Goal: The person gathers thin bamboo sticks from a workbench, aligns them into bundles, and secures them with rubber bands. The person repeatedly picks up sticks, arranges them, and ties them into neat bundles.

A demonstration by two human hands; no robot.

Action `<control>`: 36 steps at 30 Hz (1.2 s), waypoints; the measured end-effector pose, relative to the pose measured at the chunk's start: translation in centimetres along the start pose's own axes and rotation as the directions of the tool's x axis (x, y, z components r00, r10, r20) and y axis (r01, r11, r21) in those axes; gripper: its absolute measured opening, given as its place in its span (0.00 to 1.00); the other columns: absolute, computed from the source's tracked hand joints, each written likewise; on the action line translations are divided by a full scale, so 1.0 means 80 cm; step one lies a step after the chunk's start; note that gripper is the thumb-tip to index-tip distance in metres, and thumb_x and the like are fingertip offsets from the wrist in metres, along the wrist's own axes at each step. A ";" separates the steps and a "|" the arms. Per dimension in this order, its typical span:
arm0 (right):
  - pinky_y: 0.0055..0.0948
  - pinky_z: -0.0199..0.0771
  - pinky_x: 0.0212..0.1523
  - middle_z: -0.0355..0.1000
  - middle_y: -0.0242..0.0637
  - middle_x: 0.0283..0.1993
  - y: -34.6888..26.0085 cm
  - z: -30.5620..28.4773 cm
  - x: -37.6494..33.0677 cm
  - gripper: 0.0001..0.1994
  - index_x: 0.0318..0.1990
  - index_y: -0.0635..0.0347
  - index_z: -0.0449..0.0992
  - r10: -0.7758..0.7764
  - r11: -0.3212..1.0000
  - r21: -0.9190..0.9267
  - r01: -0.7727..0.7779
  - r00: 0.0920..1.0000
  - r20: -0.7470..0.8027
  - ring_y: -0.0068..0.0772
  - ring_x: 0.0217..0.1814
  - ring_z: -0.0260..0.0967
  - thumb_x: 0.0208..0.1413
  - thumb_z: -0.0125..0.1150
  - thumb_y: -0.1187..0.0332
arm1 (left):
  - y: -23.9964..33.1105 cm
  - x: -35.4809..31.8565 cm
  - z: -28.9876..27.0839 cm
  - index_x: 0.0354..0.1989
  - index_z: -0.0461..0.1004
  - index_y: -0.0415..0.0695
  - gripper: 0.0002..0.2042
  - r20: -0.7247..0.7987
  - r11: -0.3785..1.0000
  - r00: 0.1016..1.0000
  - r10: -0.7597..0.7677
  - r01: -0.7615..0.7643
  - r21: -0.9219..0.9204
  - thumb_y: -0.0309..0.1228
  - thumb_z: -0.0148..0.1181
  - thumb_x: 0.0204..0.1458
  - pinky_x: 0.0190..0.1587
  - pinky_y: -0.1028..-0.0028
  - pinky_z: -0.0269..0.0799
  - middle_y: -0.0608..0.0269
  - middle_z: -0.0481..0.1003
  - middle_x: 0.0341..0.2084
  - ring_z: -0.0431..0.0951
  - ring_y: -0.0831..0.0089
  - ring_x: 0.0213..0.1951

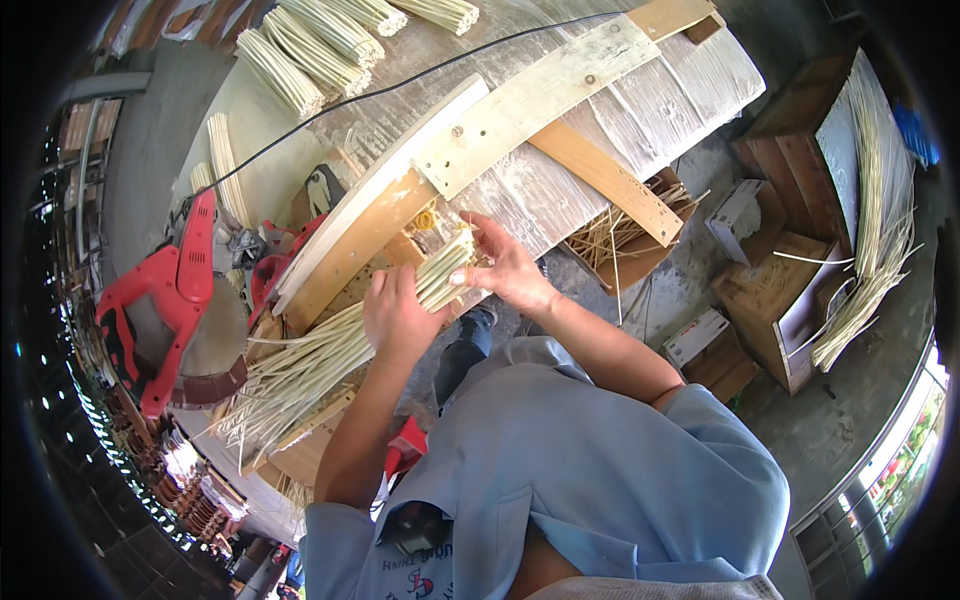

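Observation:
A long bundle of thin pale sticks, like rattan or reed [330,345], slants across the near edge of the workbench. Its far end is gathered tight, while the near left end fans out loosely. My left hand [395,318] is wrapped round the bundle a little below the gathered end. At that end, my right hand [515,275] has its thumb on the sticks and its fingers curled round the other side. Just beyond the stick ends lies a small yellow coil [426,217], partly hidden by wood.
A red cut-off saw [165,290] with a round blade stands at left, its black cable [400,75] crossing the bench. Wooden boards [535,105] form a long rail. Tied stick bundles [320,45] lie at the back. A box of offcuts [630,245] and wooden crates [780,290] are at right.

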State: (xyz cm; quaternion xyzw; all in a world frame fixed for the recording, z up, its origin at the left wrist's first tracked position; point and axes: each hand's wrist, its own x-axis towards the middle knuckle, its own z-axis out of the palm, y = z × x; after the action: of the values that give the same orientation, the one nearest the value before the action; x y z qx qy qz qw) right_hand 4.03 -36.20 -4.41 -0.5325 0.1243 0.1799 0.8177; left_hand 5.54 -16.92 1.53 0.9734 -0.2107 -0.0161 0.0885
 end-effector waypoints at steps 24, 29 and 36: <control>0.59 0.74 0.60 0.64 0.54 0.70 -0.019 -0.056 0.159 0.40 0.70 0.70 0.60 0.390 0.797 -0.138 -0.588 0.328 0.860 0.48 0.69 0.66 0.59 0.64 0.51 | -0.010 0.008 0.003 0.41 0.72 0.44 0.28 0.108 1.000 0.994 -0.021 0.020 0.016 0.42 0.78 0.32 0.43 0.59 0.73 0.62 0.75 0.36 0.73 0.60 0.44; 0.49 0.72 0.63 0.61 0.56 0.72 -0.019 -0.062 0.152 0.52 0.71 0.68 0.59 0.495 0.795 -0.227 -0.562 0.385 0.779 0.52 0.71 0.63 0.61 0.32 0.24 | -0.007 0.008 0.002 0.41 0.72 0.44 0.29 0.133 0.999 0.990 -0.036 0.035 0.014 0.43 0.79 0.31 0.43 0.58 0.73 0.63 0.75 0.37 0.73 0.60 0.45; 0.47 0.69 0.67 0.70 0.56 0.62 0.033 -0.094 0.051 0.51 0.68 0.66 0.66 0.643 0.696 -0.646 -0.314 0.673 0.365 0.47 0.69 0.64 0.62 0.23 0.25 | -0.008 0.012 0.001 0.39 0.72 0.44 0.27 0.065 1.000 0.998 0.012 -0.012 -0.001 0.42 0.77 0.32 0.41 0.59 0.74 0.61 0.76 0.34 0.74 0.59 0.41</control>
State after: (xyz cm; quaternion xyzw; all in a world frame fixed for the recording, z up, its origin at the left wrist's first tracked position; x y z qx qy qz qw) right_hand 6.48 -41.45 -11.19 -0.6031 -0.0379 0.5738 0.5528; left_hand 6.68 -16.73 1.30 0.9710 -0.2194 -0.0471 0.0820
